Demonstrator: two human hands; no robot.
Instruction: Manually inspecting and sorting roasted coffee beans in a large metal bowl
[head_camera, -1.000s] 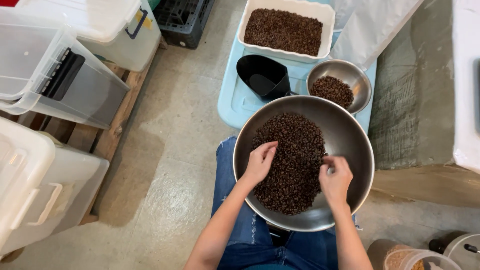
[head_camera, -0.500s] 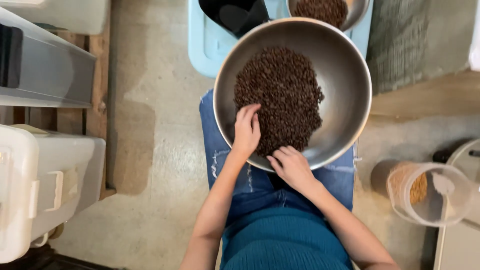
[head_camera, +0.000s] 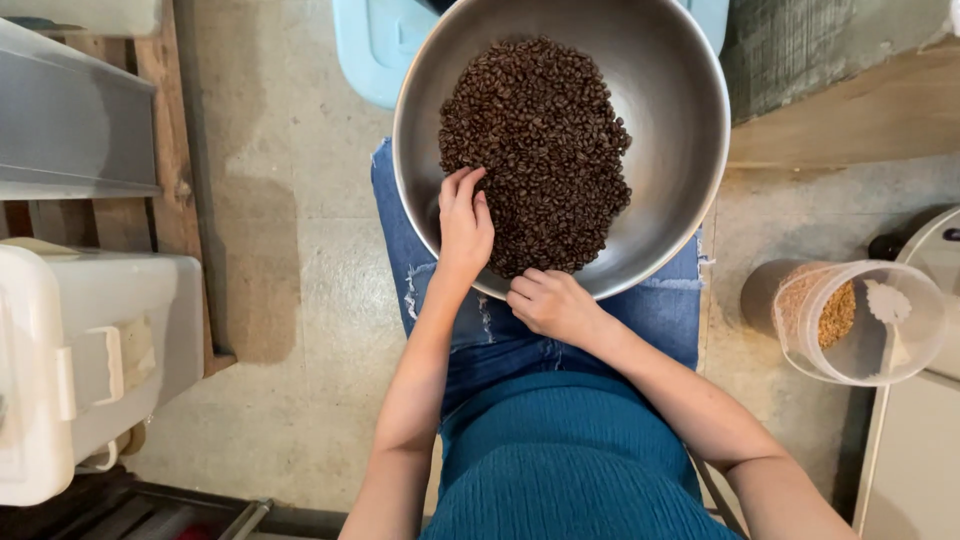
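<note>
You're sorting the coffee beans (head_camera: 540, 150) heaped in the steel bowl (head_camera: 680, 160) on your lap. Your left hand (head_camera: 465, 225) rests loosely spread, fingertips touching the heap's edge; your right hand (head_camera: 550, 300) seems to grip the near rim, fingers curled, though they're partly hidden. Next, pick carefully.

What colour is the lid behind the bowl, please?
Light blue; the lid shows in the head view.

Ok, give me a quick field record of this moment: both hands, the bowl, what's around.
left hand: inside the bowl, fingers on the coffee beans
right hand: at the near rim, by the beans' edge; grip unclear
steel bowl: on the person's lap, over blue jeans
right side: clear jar with tan grains, on the floor
left side: white plastic bin
</note>
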